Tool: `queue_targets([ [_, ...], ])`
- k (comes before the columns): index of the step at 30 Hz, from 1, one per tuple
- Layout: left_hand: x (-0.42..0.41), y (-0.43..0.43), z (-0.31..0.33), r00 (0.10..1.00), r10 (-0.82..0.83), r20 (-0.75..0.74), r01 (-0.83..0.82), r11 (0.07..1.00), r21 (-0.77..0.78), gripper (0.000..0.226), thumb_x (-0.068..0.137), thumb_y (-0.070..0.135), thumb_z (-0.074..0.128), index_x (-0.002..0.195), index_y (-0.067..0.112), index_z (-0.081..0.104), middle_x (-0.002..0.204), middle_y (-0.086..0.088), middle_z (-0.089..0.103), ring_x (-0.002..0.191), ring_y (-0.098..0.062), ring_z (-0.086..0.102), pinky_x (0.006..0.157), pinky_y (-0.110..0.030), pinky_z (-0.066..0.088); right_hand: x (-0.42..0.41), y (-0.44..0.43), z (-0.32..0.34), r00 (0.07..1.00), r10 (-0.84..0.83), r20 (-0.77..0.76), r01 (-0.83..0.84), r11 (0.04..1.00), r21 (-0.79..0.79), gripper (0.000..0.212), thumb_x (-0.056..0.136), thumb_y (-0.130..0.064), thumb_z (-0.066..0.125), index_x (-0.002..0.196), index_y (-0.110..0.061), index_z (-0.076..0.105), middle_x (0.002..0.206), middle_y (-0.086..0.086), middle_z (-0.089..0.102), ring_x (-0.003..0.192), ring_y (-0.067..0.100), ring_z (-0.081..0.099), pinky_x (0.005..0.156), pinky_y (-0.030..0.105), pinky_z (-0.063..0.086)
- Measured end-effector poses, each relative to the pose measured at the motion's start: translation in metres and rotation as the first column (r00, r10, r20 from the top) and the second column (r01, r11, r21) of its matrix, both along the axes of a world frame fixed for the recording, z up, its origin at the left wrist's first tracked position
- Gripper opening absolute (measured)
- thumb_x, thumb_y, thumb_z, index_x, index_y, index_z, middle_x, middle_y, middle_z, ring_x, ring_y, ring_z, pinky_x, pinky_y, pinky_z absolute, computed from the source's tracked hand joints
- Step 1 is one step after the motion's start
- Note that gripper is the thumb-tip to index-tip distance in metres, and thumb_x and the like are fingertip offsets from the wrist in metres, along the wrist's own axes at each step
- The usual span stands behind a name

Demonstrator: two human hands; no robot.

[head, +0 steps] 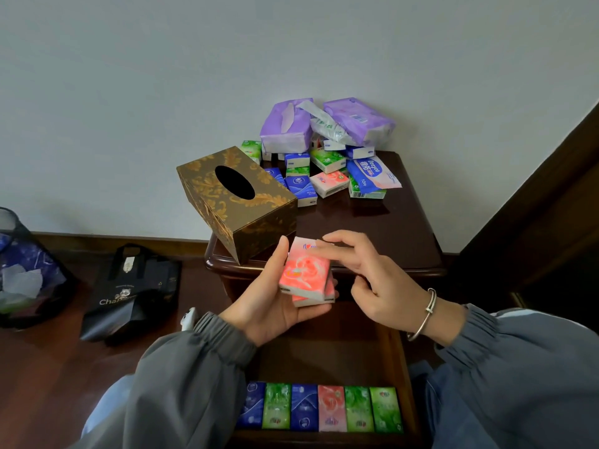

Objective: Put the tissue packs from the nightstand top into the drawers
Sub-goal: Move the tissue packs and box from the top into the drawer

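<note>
Drawer [400, 377] is standing open below the grip, a row of packs [319, 408] lying at its front. Left hand [269, 306] is cupping two stacked pink packs [306, 270], palm up; right hand [379, 286] is resting loose fingertips on the top one, holding nothing. Likely next: lowering both behind the row. Beyond the grip, loose packs [329, 181] are waiting on the nightstand [372, 228].

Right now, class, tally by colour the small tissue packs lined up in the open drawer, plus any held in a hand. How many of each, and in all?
Blue packs in the drawer: 2
Green packs in the drawer: 3
Pink pack in the drawer: 1
Pink packs held in the left hand: 2
Total: 8
</note>
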State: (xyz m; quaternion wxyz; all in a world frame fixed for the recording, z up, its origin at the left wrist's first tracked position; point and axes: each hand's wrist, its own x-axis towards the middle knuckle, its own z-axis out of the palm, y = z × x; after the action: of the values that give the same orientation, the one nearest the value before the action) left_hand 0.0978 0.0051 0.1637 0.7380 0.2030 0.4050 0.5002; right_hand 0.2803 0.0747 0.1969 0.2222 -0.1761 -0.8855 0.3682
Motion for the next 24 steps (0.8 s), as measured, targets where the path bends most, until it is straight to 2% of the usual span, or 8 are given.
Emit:
queue_targets([
  [2,0.001,0.0,-0.004,1.0,0.006,0.019,-0.006,1.0,0.002,0.068,0.078,0.071,0.043,0.11,0.018,0.072,0.117,-0.016,0.066,0.106,-0.028,0.065,0.084,-0.037,0.056,-0.006,-0.002,0.0,0.998,0.009,-0.059,-0.019,0.985,-0.173,0.086,0.07,0.015,0.032,0.123,-0.054,0.031,0.14,0.004,0.046,0.136,0.007,0.039,0.107,0.023,0.039],
  [4,0.0,0.001,-0.006,0.999,0.009,0.042,-0.01,1.0,0.004,0.058,0.081,0.062,0.049,0.107,0.016,0.074,0.114,-0.017,0.067,0.105,-0.028,0.066,0.083,-0.036,0.057,-0.011,-0.001,0.0,0.991,0.001,-0.133,-0.044,0.945,-0.323,0.078,0.068,0.017,0.031,0.12,-0.041,0.035,0.138,0.008,0.049,0.135,0.011,0.04,0.11,0.025,0.036],
  [6,-0.001,0.003,-0.007,0.999,0.004,0.04,-0.004,1.0,0.007,0.044,0.08,0.049,0.056,0.099,0.015,0.077,0.109,-0.017,0.069,0.1,-0.027,0.068,0.083,-0.035,0.057,-0.013,0.005,0.002,0.968,-0.102,-0.228,0.006,0.921,-0.389,0.069,0.066,0.018,0.031,0.116,-0.027,0.039,0.134,0.007,0.054,0.132,0.015,0.046,0.11,0.026,0.036],
  [9,-0.005,0.007,-0.009,0.999,0.044,-0.015,-0.045,0.999,-0.019,0.045,0.075,0.042,0.062,0.106,0.011,0.071,0.104,-0.018,0.071,0.093,-0.027,0.07,0.078,-0.035,0.058,-0.018,0.035,0.007,0.92,-0.311,-0.238,0.254,0.936,-0.243,0.055,0.071,0.012,0.04,0.115,-0.02,0.046,0.126,0.002,0.06,0.123,0.007,0.052,0.106,0.02,0.038],
  [12,-0.01,0.013,-0.014,0.99,0.1,-0.097,-0.106,0.992,-0.067,0.05,0.083,0.037,0.062,0.123,0.009,0.054,0.11,-0.019,0.069,0.096,-0.028,0.069,0.081,-0.039,0.058,-0.038,0.077,0.004,0.918,-0.395,0.019,0.393,0.917,0.071,0.043,0.082,-0.003,0.056,0.122,-0.017,0.051,0.129,-0.002,0.055,0.121,0.005,0.049,0.104,0.019,0.036],
  [14,-0.011,0.018,-0.016,0.982,0.09,-0.167,-0.101,0.993,-0.059,0.043,0.09,0.036,0.057,0.124,0.011,0.053,0.112,-0.017,0.069,0.1,-0.028,0.068,0.088,-0.042,0.055,-0.06,0.105,-0.003,0.907,-0.39,0.161,0.353,0.91,0.216,0.042,0.086,-0.015,0.061,0.127,-0.014,0.05,0.132,0.001,0.052,0.122,0.013,0.047,0.098,0.017,0.032],
  [18,-0.013,0.023,-0.023,0.965,0.092,-0.244,-0.107,0.993,-0.049,0.037,0.09,0.036,0.057,0.12,0.016,0.052,0.108,-0.014,0.069,0.098,-0.027,0.068,0.088,-0.043,0.055,-0.109,0.154,-0.013,0.884,-0.373,0.281,0.289,0.91,0.298,0.044,0.092,-0.021,0.056,0.133,-0.009,0.047,0.136,0.009,0.049,0.127,0.023,0.045,0.102,0.028,0.033],
  [24,-0.019,0.026,-0.029,0.98,0.091,-0.176,-0.102,0.993,-0.052,0.062,0.075,0.041,0.065,0.126,0.01,0.051,0.116,-0.019,0.066,0.103,-0.031,0.066,0.092,-0.046,0.052,-0.158,0.182,-0.02,0.865,-0.168,0.472,0.0,0.942,0.335,0.041,0.099,-0.022,0.043,0.139,-0.013,0.044,0.146,0.014,0.041,0.134,0.027,0.038,0.11,0.039,0.031],
])
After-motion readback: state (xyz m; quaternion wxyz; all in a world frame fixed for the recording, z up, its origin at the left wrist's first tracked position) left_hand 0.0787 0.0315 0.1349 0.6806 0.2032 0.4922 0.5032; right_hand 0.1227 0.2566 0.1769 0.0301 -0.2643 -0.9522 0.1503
